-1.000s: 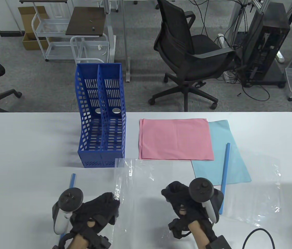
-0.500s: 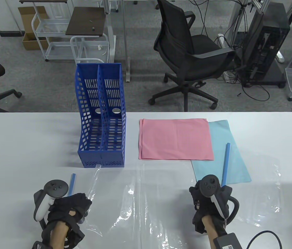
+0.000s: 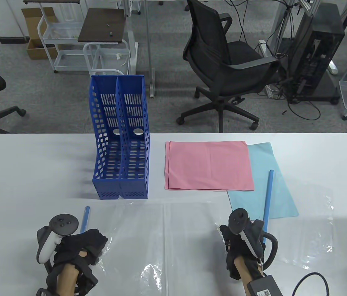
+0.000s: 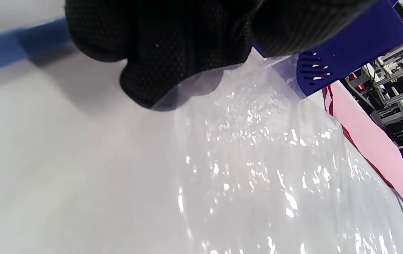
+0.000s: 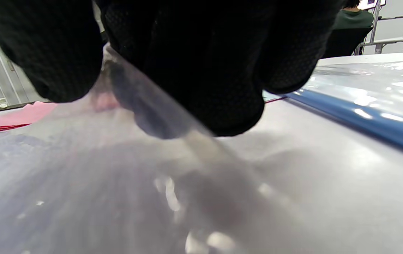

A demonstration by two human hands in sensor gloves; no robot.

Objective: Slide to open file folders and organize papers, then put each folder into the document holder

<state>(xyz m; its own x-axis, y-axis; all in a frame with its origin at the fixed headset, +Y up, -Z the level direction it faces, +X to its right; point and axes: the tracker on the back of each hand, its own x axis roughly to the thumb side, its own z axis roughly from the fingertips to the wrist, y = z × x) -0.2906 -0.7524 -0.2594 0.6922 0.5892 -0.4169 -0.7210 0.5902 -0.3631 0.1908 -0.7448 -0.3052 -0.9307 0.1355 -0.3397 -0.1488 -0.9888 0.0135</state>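
A clear plastic folder (image 3: 164, 243) lies spread open and flat on the white table (image 3: 31, 166) between my hands. My left hand (image 3: 95, 243) pinches its left edge, and the sheet (image 4: 258, 165) runs out from under those fingertips (image 4: 159, 84). My right hand (image 3: 230, 239) pinches the right edge (image 5: 159, 116). A blue slide bar (image 3: 84, 219) lies just left of my left hand. The blue two-slot document holder (image 3: 120, 138) stands behind the folder. Pink papers (image 3: 209, 165) lie to its right.
Light blue paper (image 3: 272, 185) lies right of the pink stack, with a second blue slide bar (image 3: 268, 197) and a second clear folder (image 3: 309, 222) over it. Beyond the table's far edge stand an office chair (image 3: 226, 64) and carts.
The folder, first held half folded near the middle, has been pulled apart by both hands, the left hand going left and the right hand going right. It now lies spread flat.
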